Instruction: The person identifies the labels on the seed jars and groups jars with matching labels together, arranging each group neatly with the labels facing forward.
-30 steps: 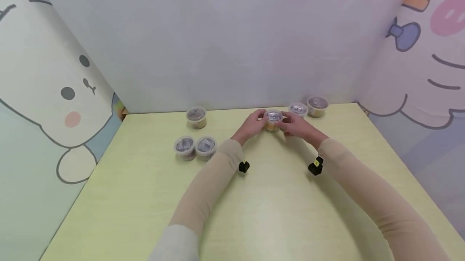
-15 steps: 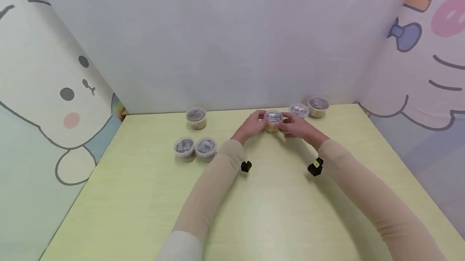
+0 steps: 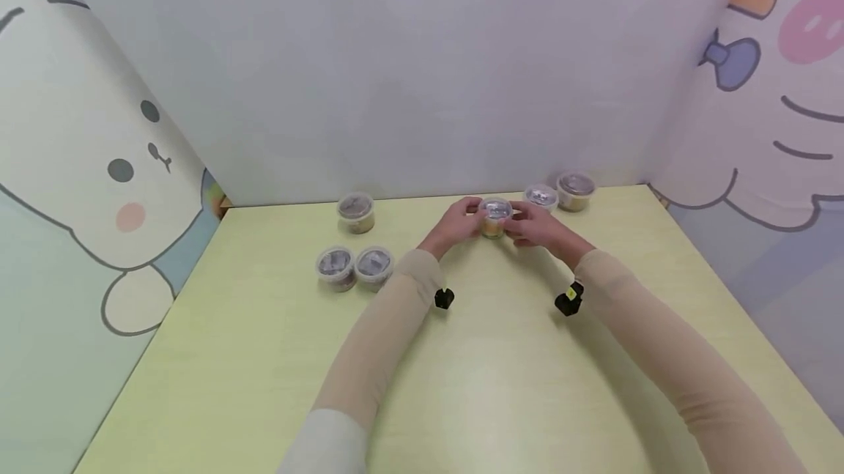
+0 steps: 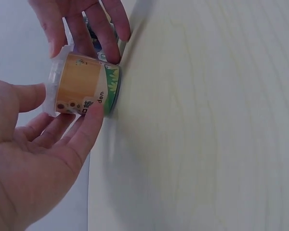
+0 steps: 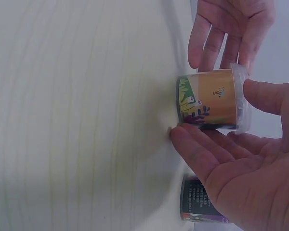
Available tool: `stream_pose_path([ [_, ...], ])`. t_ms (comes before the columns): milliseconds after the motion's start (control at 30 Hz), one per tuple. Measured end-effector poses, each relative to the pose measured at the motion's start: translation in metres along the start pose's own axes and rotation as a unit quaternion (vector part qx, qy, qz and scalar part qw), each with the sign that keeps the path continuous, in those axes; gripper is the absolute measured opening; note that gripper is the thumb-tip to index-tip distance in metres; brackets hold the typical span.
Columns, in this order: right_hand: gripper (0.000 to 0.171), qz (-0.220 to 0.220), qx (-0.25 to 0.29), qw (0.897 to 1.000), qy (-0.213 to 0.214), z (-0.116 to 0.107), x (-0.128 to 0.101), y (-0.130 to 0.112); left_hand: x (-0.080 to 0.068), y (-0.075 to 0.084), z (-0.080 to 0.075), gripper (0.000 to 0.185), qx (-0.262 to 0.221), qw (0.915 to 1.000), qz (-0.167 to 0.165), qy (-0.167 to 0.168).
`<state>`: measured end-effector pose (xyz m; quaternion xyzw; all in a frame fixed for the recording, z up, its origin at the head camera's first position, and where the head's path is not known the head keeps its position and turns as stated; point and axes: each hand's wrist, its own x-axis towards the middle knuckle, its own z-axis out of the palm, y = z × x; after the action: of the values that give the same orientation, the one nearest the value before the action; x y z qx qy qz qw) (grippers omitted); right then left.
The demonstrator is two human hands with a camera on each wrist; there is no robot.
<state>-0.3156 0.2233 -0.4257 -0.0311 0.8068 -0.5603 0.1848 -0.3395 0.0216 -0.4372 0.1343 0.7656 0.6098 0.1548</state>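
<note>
A small orange printed cup (image 3: 494, 219) with a clear lid stands near the far edge of the pale yellow table (image 3: 461, 386). My left hand (image 3: 464, 219) holds its left side and my right hand (image 3: 527, 221) its right side. In the left wrist view the cup (image 4: 82, 89) sits between my left hand's (image 4: 67, 102) thumb at the lid rim and fingers along the wall. The right wrist view shows my right hand (image 5: 212, 111) holding the cup (image 5: 212, 98) the same way, thumb by the lid.
Three lidded cups stand to the left (image 3: 357, 212) (image 3: 336, 267) (image 3: 374, 266). Two more stand at the back right (image 3: 541, 197) (image 3: 576, 192), one of them a dark-labelled cup (image 5: 200, 202) just behind my right hand. Cartoon-printed walls enclose the table on three sides.
</note>
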Motion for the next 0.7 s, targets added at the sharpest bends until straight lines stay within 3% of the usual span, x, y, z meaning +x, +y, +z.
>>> stream_pose_path([
  [167, 0.075, -0.006, 0.004, 1.000, -0.001, -0.001, 0.002, 0.003, 0.003, -0.003, 0.000, 0.047, -0.032, 0.9995, 0.003, 0.003],
  [400, 0.073, -0.023, -0.021, 0.999, -0.025, -0.002, -0.001, 0.000, 0.001, -0.002, -0.004, 0.047, -0.019, 0.9998, 0.003, -0.002],
  [533, 0.075, -0.037, -0.031, 0.998, -0.034, -0.004, -0.004, -0.006, -0.004, 0.005, -0.011, 0.048, -0.007, 1.0000, 0.001, -0.007],
  [700, 0.079, -0.055, -0.003, 0.998, -0.041, -0.004, -0.009, -0.018, -0.017, 0.025, -0.021, 0.046, 0.005, 0.9999, 0.011, -0.010],
])
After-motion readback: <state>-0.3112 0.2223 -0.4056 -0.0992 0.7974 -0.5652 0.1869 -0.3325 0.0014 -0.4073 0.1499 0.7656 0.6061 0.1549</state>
